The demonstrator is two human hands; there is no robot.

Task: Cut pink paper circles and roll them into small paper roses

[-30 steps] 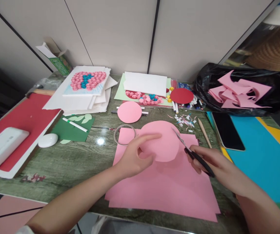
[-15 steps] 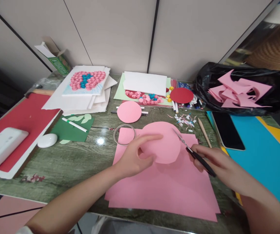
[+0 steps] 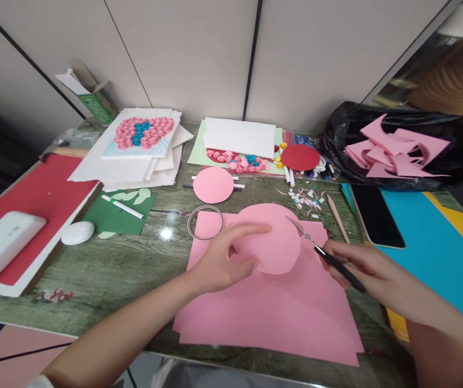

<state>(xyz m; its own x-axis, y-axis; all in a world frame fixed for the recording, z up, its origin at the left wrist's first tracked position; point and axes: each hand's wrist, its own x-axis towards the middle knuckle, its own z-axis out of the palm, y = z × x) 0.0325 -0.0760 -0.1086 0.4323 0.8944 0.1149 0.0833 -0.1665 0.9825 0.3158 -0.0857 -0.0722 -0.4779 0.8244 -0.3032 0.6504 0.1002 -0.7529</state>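
Observation:
My left hand [image 3: 225, 258] grips a round piece of pink paper [image 3: 274, 242] by its left edge, the index finger lying across the top. In my right hand [image 3: 356, 269] is a pair of scissors [image 3: 336, 267] with black handles. Their blades lie over the right edge of the paper circle and look nearly closed. Beneath both hands lie large pink paper sheets [image 3: 264, 318], slightly fanned. A ring-shaped hoop [image 3: 205, 222] rests partly on their upper left corner. Farther back, another pink paper circle [image 3: 213, 185] lies across some pens.
A black plastic bag [image 3: 336, 129] with pink paper offcuts [image 3: 397, 148] stands back right. A phone [image 3: 379, 215] lies on blue paper [image 3: 437, 269]; a pencil [image 3: 338, 218] sits beside it. On the left are green card [image 3: 128, 221], a white mouse-shaped object [image 3: 77, 233] and a red board [image 3: 33, 188].
My right hand and the scissors have shifted slightly right and down. The paper circle has turned or moved a little to the right, with my left hand still on it.

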